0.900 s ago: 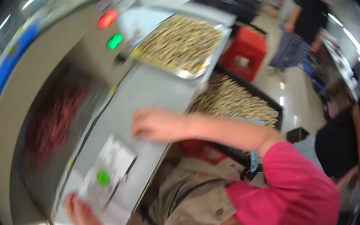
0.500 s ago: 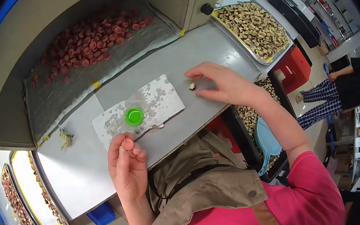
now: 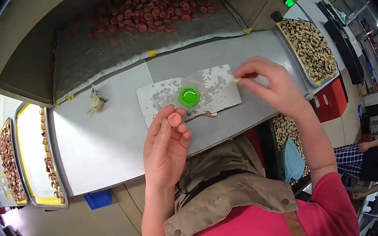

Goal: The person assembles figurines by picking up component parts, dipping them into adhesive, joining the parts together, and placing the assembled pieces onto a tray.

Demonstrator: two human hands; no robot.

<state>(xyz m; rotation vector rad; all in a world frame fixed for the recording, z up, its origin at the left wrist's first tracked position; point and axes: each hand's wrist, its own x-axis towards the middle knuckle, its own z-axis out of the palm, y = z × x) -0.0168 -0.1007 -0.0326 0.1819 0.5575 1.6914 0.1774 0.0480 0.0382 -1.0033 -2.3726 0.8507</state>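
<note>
Between the thumb and fingers of my left hand [image 3: 160, 156] is a small pink cup-shaped piece [image 3: 174, 119] with a scalloped rim. My right hand [image 3: 279, 89] pinches a small pale piece [image 3: 237, 80], mostly covered by the fingertips, beside the right end of a white board [image 3: 222, 99]. Damp grey spots mark this board, and its near edge is ragged. On it stands a small round dish of bright green liquid [image 3: 189, 97], just beyond my left fingertips.
Many pink cups [image 3: 154, 14] lie on a grey sheet under the hood. A tray of pale-and-dark pieces [image 3: 309, 50] stands at the right. Below it are a red bin [image 3: 331, 100] and a blue scoop [image 3: 292, 160]. Filled trays [image 3: 32, 154] sit left, near a crumpled scrap [image 3: 96, 102].
My right fingers have closed on the small piece and lifted it from the table. My left hand still holds the pink cup. The whole view has turned, shifting the table rightward.
</note>
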